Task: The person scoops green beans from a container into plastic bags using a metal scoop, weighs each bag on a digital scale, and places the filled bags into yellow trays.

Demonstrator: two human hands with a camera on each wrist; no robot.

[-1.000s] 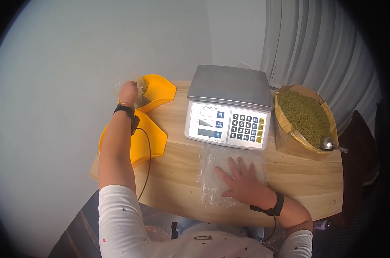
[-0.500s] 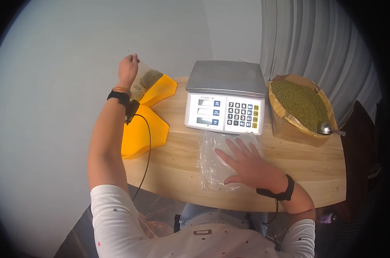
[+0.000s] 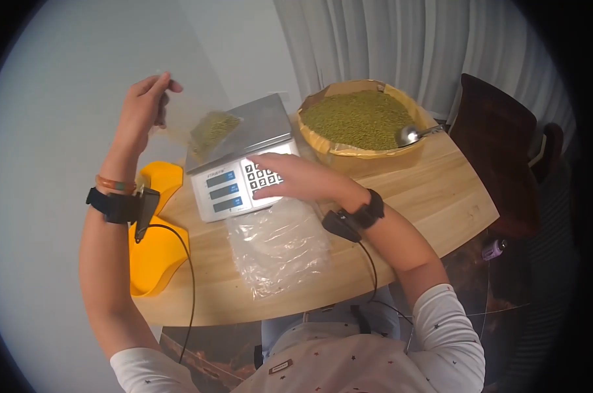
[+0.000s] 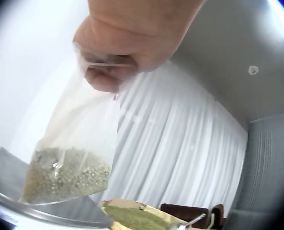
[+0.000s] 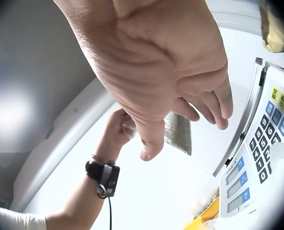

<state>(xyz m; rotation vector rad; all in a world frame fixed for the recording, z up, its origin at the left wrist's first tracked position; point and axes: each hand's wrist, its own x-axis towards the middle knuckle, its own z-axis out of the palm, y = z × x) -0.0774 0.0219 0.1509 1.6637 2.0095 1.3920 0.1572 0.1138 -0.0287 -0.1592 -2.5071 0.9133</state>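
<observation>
The left hand [image 3: 143, 108] pinches the top of a clear bag [image 3: 215, 131] with green beans at its bottom. In the left wrist view the bag [image 4: 67, 172] hangs from the curled fingers of the left hand [image 4: 127, 48], in front of the scale's metal plate [image 4: 8, 172]. The right hand [image 3: 296, 177] hovers over the keypad of the white scale [image 3: 215, 209], fingers extended, holding nothing. In the right wrist view the right hand [image 5: 156, 62] has its thumb apart from the fingers. Whether the bag touches the plate, I cannot tell.
Flat clear plastic bags [image 3: 280, 252] lie in front of the scale. Behind and to the right stands a large sack of green beans [image 3: 355, 121] with a metal scoop [image 3: 408, 135]. Yellow scoop-shaped trays [image 3: 156, 259] lie at the left. A dark chair [image 3: 493, 150] stands beyond the right edge.
The left hand has lifted the bag of beans off the yellow tray and carried it right, over the scale. The right hand has left the plastic bags and risen to the keypad. The head view has turned.
</observation>
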